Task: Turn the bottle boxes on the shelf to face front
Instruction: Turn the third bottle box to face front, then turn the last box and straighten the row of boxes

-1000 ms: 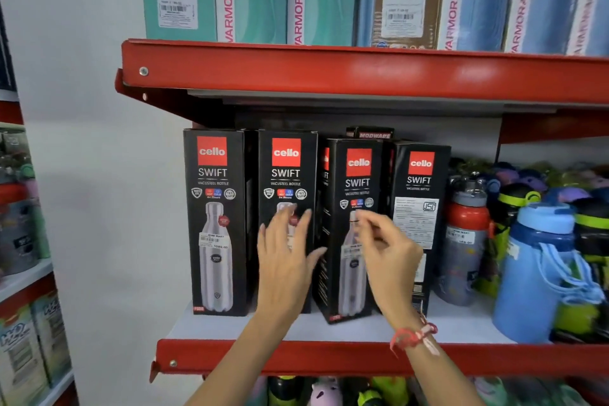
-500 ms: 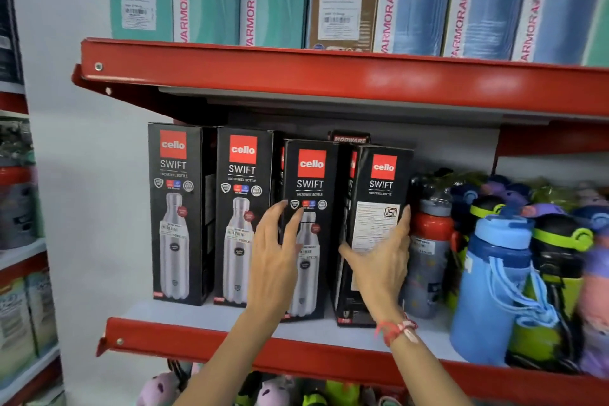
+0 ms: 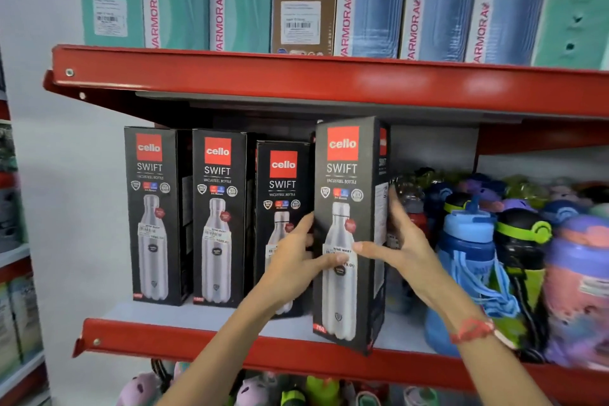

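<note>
1. Both hands are now holding the fourth box point(image 3: 346, 208), the one at the right end of the black row on the shelf point(image 3: 211, 344).
2. The left hand point(image 3: 298, 269) is closing around the left edge of the box, with the thumb lying across its front near the price sticker.
3. The right hand point(image 3: 400, 245) is gripping the right side, the thumb on the front and the fingers reaching behind the side panel.
4. Half a second ago this box was showing a side with a white label, and only the right hand was on it; now its bottle picture is facing front.
5. The box is standing forward of its neighbours, its bottom near the red shelf lip, and it is looking slightly tilted.
6. The left hand was resting on the third box point(image 3: 281, 188) before; it has moved to the right, and it is still covering the lower part of that box.
7. The first box point(image 3: 150, 214) and the second box point(image 3: 217, 217) are standing upright and facing front, as before.
8. The blue bottle point(image 3: 468, 241) and other coloured bottles are standing just to the right of the held box.
</note>
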A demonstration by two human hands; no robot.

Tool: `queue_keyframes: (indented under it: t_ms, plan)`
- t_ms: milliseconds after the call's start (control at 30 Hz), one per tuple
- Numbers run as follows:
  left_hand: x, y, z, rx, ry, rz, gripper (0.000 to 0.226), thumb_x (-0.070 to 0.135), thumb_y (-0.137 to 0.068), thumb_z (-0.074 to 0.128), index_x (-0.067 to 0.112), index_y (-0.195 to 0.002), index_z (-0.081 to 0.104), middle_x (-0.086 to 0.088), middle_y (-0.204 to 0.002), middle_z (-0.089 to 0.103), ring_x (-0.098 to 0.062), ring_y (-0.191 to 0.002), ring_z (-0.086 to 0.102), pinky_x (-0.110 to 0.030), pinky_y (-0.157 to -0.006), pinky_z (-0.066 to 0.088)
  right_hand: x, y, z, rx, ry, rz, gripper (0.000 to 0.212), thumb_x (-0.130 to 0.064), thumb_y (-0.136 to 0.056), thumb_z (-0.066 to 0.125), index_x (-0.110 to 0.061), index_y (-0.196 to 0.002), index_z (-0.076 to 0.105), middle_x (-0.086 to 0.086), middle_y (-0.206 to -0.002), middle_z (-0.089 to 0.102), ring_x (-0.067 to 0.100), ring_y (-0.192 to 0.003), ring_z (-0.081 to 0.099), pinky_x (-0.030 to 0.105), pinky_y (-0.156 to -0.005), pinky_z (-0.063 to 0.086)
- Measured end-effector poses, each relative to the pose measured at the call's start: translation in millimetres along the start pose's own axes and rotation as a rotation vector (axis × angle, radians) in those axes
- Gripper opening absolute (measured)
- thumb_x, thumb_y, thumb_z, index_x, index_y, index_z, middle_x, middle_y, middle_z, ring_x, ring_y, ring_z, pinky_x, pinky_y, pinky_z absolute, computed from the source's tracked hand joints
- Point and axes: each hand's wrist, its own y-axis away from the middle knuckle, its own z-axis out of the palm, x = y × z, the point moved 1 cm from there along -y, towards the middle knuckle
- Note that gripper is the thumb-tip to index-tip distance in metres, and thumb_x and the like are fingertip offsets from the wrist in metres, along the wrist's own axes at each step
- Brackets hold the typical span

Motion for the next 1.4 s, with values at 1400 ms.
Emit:
queue_keyframes:
  t_ms: [1400]
  plan:
    - [-113.8, 84.3, -248.9, 0.542, -0.411, -0.231, 0.062, 0.045, -0.096, 0.036, 0.023, -0.149, 0.013, -0.012, -0.153, 0.031, -0.033, -0.132, 0.041, -0.043, -0.104, 0.035, 13.8, -19.5, 326.3, -0.013, 0.237, 0.209, 0.045, -0.017, -0.095, 0.050, -0.021, -0.138, 0.042, 0.004, -0.129, 0.060, 0.012, -0.107, 0.060, 0.017, -0.090, 0.048]
